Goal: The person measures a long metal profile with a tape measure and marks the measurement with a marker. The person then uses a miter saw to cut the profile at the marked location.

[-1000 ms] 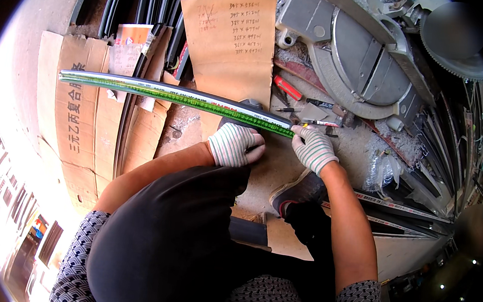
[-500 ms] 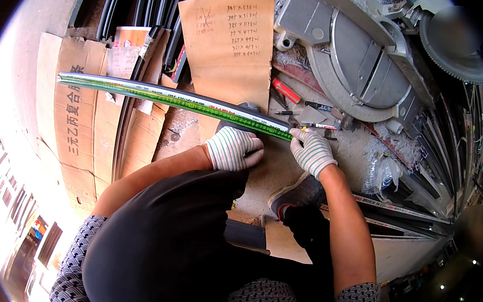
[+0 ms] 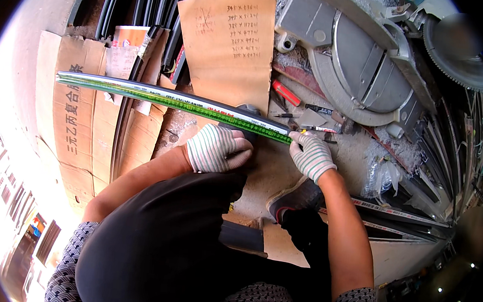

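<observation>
The dark profile [image 3: 233, 113], green measuring tape [image 3: 254, 130] along its near side, stretches left from the right hand [image 3: 312, 155] pinching its end, while the curled left hand [image 3: 214, 148], contents unclear, has shifted left, seemingly leaving the right steadying both.

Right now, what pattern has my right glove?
Right glove: white with thin greenish stripes; head view.
</observation>
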Available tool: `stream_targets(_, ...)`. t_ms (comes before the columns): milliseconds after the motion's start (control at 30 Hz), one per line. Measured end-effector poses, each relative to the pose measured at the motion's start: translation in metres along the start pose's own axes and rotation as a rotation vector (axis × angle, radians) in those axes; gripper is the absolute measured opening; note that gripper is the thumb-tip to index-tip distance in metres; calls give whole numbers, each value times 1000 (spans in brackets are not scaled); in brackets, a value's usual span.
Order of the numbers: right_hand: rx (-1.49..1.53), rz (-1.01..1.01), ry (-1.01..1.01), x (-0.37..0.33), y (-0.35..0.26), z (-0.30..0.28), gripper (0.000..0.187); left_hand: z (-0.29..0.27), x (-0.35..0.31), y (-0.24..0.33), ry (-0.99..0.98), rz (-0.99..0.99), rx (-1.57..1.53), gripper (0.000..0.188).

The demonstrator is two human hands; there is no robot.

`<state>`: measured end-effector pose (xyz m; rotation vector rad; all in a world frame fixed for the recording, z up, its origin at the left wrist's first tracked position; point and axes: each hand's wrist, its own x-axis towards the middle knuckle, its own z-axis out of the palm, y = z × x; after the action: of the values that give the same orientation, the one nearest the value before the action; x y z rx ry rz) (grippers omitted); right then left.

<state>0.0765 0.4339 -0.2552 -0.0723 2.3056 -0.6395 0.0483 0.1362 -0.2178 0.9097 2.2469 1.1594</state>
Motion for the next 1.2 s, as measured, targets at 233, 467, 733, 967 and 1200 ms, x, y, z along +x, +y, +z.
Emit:
stream_targets(233, 4, 1, -13, 0, -3, -2, 29, -31, 3, -14, 178, 109, 129, 23)
stream_targets(467, 7, -4, -23, 0, -1, -3, 30, -51, -1, -37, 95, 8, 314, 54)
stream_targets(733, 15, 28, -54, 1, -3, -5, 29, -56, -9, -55, -153, -158, 479, 56)
stream_targets(967, 9, 36, -52, 0, -4, -6, 29, -57, -12, -65, -205, -190, 544, 51)
stream_targets(1200, 19, 19, -17, -1, -4, -3, 28, -59, -12, -65, -245, -183, 583, 49)
